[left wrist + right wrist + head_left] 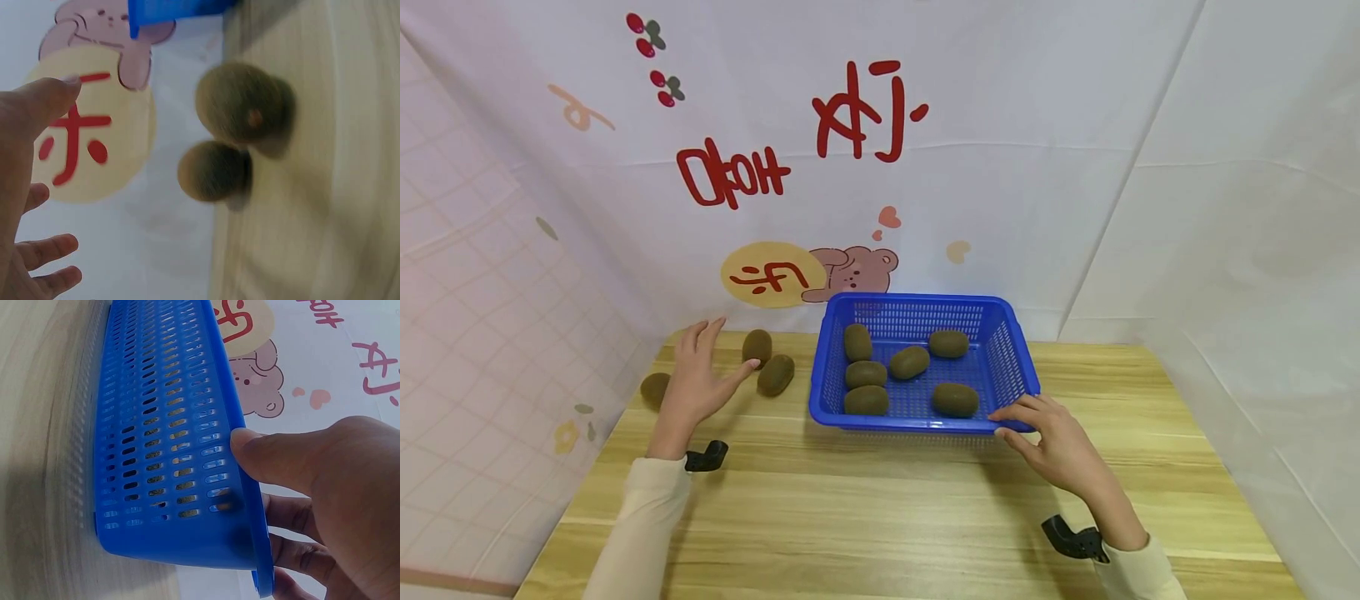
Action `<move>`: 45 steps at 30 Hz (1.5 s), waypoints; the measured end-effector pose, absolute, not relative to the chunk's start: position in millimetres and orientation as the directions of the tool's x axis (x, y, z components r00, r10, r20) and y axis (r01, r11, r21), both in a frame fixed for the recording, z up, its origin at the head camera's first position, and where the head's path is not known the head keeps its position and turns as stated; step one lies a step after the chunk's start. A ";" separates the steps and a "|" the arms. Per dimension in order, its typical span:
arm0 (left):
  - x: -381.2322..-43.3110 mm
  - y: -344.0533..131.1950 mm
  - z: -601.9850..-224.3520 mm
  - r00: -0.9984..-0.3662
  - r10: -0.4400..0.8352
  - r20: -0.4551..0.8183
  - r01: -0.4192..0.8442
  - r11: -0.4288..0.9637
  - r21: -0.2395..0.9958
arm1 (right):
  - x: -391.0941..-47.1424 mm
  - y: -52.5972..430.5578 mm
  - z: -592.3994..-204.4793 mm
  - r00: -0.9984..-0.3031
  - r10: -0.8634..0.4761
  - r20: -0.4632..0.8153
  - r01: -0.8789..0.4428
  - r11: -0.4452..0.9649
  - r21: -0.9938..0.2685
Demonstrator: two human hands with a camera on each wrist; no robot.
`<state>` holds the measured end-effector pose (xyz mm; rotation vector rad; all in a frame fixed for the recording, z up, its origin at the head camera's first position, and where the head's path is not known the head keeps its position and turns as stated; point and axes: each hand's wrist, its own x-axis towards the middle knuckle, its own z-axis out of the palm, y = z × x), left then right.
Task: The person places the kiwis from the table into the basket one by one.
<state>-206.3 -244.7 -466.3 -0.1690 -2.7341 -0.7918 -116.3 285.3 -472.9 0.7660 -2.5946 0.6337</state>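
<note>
My left hand is held over the table's left side, its fingers spread and nothing in its grasp. To the right of it two brown kiwis, one farther back and one nearer, lie close together; the left wrist view shows both kiwis apart from the fingers. Another kiwi is partly hidden behind the left wrist. My right hand grips the near right corner of a blue plastic basket, thumb on the outside of the rim. Inside the basket lie several kiwis, including one near that hand.
The basket stands on a wood-grain table, near its back edge. A white printed cloth hangs behind the table, and more cloth encloses both sides. Each wrist wears a black camera mount, such as the right mount.
</note>
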 end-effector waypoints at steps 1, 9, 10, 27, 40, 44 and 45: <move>-205.9 -248.4 -468.4 -0.951 0.025 0.308 0.184 0.848 0.497 | -116.3 285.3 -472.9 -0.788 -0.416 0.454 -0.579 0.753 -0.314; -202.3 -276.4 -481.4 -0.964 -0.032 0.265 0.102 0.873 0.476 | -116.1 286.0 -472.5 -0.793 -0.412 0.450 -0.572 0.758 -0.313; -201.7 -279.8 -482.8 -0.966 -0.040 0.254 0.090 0.874 0.477 | -116.0 286.1 -472.4 -0.793 -0.412 0.449 -0.571 0.759 -0.313; -191.7 -328.1 -512.2 -0.994 -0.058 0.087 -0.012 0.890 0.455 | -116.5 286.1 -472.8 -0.795 -0.413 0.443 -0.570 0.758 -0.316; -184.0 -331.7 -516.1 -0.985 -0.094 0.148 -0.011 0.875 0.485 | -116.2 286.9 -473.8 -0.800 -0.411 0.437 -0.567 0.756 -0.326; -182.7 -332.3 -518.2 -0.985 -0.092 0.149 -0.008 0.876 0.483 | -116.4 286.6 -473.5 -0.797 -0.413 0.441 -0.570 0.756 -0.323; -182.7 -332.2 -518.7 -0.985 -0.091 0.148 -0.008 0.876 0.482 | -116.5 286.5 -473.3 -0.795 -0.415 0.443 -0.572 0.755 -0.321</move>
